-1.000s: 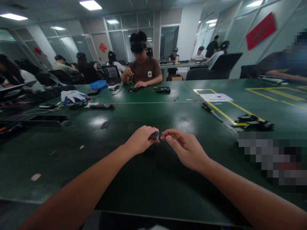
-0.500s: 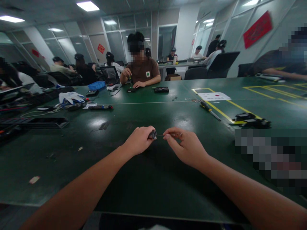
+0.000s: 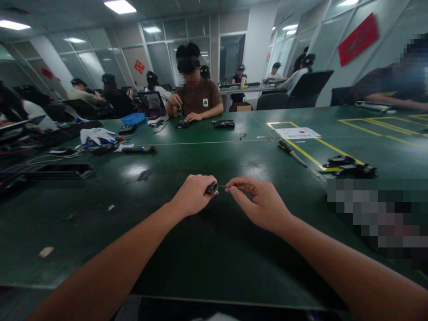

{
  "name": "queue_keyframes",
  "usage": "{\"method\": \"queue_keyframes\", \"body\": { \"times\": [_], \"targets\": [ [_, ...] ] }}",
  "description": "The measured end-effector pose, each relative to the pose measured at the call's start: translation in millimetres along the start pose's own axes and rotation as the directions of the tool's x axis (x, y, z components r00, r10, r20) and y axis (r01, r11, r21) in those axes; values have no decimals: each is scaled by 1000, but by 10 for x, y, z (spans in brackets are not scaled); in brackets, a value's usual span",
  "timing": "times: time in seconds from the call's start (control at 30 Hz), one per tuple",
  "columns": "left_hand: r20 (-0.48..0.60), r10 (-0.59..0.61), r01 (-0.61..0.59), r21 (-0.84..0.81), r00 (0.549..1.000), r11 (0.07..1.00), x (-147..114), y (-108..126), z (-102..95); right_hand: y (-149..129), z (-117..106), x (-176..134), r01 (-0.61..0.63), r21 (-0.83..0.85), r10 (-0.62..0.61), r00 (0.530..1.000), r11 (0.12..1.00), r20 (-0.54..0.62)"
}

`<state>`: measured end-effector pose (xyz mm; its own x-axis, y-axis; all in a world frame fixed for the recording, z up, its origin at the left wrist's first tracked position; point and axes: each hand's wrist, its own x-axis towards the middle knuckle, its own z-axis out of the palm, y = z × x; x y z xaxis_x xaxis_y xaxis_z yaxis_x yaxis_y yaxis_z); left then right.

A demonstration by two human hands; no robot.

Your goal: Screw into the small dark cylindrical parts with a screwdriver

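My left hand [image 3: 192,195] is closed around a dark cylindrical part [image 3: 211,188] whose round, pale-rimmed end faces right; the rest of it is hidden in my fingers. In my right hand [image 3: 265,205], thumb and fingers pinch a small screwdriver [image 3: 247,187] with an amber, see-through handle. Its thin shaft points left and reaches the rim of the cylindrical part; I cannot tell whether the tip touches it. Both hands are above the green table [image 3: 200,272], close together near the middle of the view.
To the right lie a yellow-and-black screwdriver [image 3: 292,153], black parts [image 3: 349,166] and a paper sheet [image 3: 298,133]. Gloves [image 3: 96,137], a pen-like tool [image 3: 138,150] and a black tray [image 3: 50,171] are on the left. Across the table a person [image 3: 199,96] handles a small device.
The small screwdriver has turned slightly in my right hand, and more of its amber handle shows. My left hand keeps its hold on the cylindrical part. The view has shifted a little.
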<state>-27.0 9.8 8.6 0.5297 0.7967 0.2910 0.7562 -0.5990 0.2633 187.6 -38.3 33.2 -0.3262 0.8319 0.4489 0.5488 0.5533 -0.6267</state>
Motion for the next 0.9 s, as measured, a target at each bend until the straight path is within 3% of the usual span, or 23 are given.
{"method": "queue_keyframes", "body": {
  "times": [0.9],
  "targets": [
    [-69, -53, 60, 98, 996, 993, 7, -8, -45, -38, 6, -17, 87, -36, -88, 996, 996, -19]
  ]
}}
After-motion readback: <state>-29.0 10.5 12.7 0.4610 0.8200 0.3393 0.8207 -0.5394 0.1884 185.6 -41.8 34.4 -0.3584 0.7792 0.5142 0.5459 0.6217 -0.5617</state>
